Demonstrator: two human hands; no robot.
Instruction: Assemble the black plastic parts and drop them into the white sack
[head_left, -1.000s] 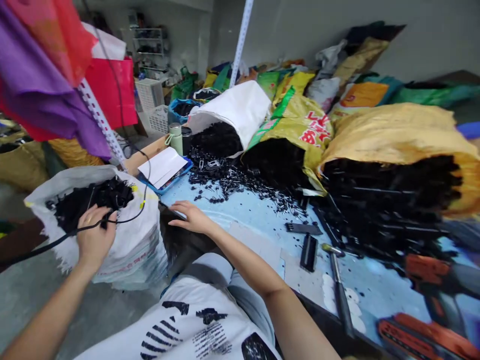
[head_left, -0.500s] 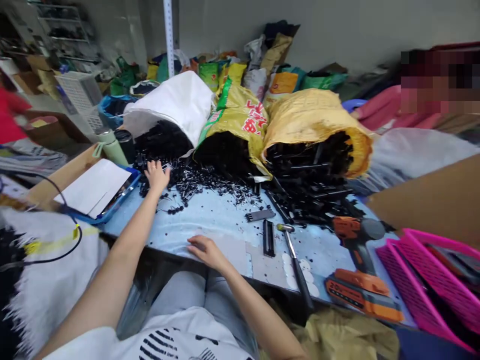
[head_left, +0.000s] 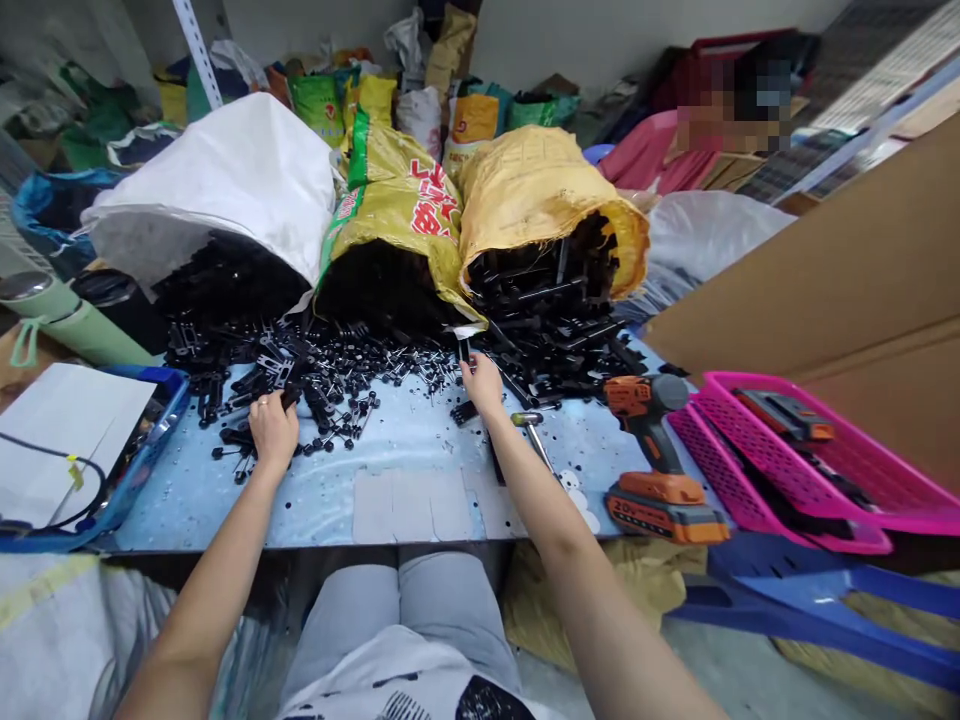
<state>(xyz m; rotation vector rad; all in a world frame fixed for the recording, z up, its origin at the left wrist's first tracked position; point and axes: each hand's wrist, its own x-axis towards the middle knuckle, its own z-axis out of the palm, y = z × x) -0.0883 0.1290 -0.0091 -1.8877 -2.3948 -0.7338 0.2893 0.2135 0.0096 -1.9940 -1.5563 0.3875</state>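
My left hand (head_left: 271,431) rests on the blue table (head_left: 405,490) with its fingers curled into a scatter of small black plastic parts (head_left: 330,375); what they grip is too small to name. My right hand (head_left: 480,385) reaches to the edge of the pile of long black strips (head_left: 547,320) and pinches a thin black piece there. Three sacks lie on their sides behind: a white sack (head_left: 217,170), a yellow printed sack (head_left: 397,200) and a yellow-brown sack (head_left: 540,190), each spilling black parts.
An orange cordless drill (head_left: 652,450) and a hammer (head_left: 536,435) lie right of my right hand. A pink basket (head_left: 795,460) sits at the right beside cardboard (head_left: 825,290). A blue tray with paper (head_left: 75,430) and a green bottle (head_left: 75,330) are at the left. Another person sits behind.
The view swung right from the floor sack to the table. My left hand moved onto the small parts, and my right hand moved forward from the table edge to the strip pile.
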